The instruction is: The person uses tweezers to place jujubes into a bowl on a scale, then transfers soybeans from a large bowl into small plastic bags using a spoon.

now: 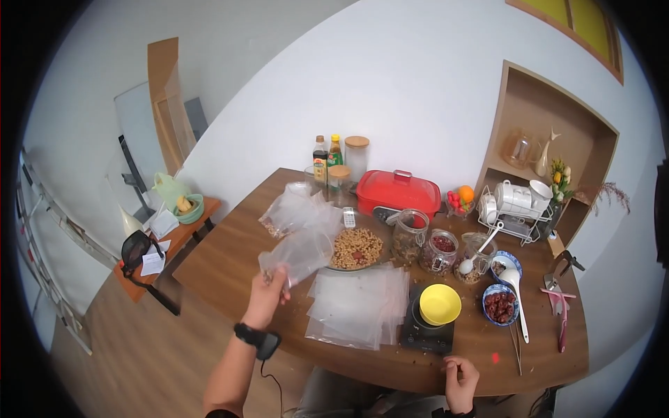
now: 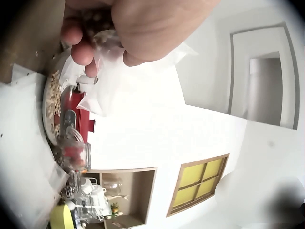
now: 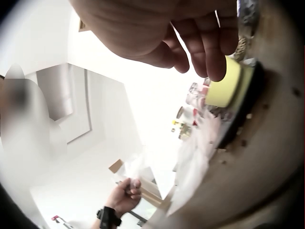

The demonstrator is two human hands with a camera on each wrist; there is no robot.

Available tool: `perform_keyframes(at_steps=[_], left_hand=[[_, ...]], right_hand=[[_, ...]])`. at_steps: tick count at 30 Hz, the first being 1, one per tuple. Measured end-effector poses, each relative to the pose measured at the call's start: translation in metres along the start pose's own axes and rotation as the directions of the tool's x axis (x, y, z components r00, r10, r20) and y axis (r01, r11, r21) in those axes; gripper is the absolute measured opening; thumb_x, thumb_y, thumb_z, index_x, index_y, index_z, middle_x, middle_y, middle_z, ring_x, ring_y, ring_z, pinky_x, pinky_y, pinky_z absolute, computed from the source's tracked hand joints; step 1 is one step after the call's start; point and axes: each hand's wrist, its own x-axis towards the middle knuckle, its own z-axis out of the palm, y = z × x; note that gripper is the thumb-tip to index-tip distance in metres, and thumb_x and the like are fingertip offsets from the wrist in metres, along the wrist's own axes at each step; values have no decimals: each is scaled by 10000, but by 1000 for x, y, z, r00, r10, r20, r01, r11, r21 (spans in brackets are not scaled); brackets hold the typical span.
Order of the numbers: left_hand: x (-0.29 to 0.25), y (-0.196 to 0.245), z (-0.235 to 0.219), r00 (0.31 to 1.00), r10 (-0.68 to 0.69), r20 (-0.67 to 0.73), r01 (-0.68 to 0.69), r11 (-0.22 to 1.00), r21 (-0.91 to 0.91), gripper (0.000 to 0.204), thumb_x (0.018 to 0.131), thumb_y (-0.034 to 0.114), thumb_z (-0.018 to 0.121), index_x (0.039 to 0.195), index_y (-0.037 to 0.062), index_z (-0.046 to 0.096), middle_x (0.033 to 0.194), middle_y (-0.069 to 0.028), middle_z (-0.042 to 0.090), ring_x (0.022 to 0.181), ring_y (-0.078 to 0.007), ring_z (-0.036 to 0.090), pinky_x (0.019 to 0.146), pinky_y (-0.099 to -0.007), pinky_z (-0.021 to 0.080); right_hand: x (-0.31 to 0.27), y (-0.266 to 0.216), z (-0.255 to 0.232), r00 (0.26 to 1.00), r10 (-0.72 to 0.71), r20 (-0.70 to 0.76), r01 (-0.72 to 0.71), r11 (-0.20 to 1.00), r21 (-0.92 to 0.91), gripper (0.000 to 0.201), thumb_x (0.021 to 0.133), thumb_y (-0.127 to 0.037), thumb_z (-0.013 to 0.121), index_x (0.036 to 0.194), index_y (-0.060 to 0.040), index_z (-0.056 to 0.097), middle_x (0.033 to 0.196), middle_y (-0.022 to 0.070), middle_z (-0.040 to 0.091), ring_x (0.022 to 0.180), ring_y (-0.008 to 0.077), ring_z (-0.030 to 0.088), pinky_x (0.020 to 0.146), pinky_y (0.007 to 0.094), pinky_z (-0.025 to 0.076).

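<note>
My left hand grips a clear plastic bag, raised over the left part of the table. Small brown pieces in the bag show among the curled fingers in the left wrist view. The bag's other end stretches right, toward a plate of beige kernels with a few red bits in the middle. At the table's front edge my right hand hangs loosely curled, holding nothing. A yellow bowl on a black scale stands just beyond it. A stack of flat clear bags lies between the hands.
More plastic bags lie at the back left. Glass jars stand beside the plate, before a red cooker. Right of the scale are a blue-rimmed bowl of dates, a white spoon and pink-handled scissors.
</note>
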Motion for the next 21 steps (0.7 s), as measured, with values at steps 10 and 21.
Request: perform_keyframes(at_steps=[10,21], left_hand=[[110,-4,52,973,52,225,-154,872,465,378,1078,333,655,1040,-40,707,764,-67,667,546,-139,630,517,-311,509],[146,23,68,943,202,266,-330,686,648,461,1057,371,603,1032,-69,740,868,-230,768,855,-397,747,810,-466,566]], right_hand=[[-21,40,-12,987,33,-159,-55,989,-137,94,1004,-38,667,927,-7,710,817,123,694,699,247,686,668,360,534],[-16,30,-7,977,-47,-206,-2,973,-229,45,955,-28,696,912,-24,708,810,145,684,691,320,678,656,387,535]])
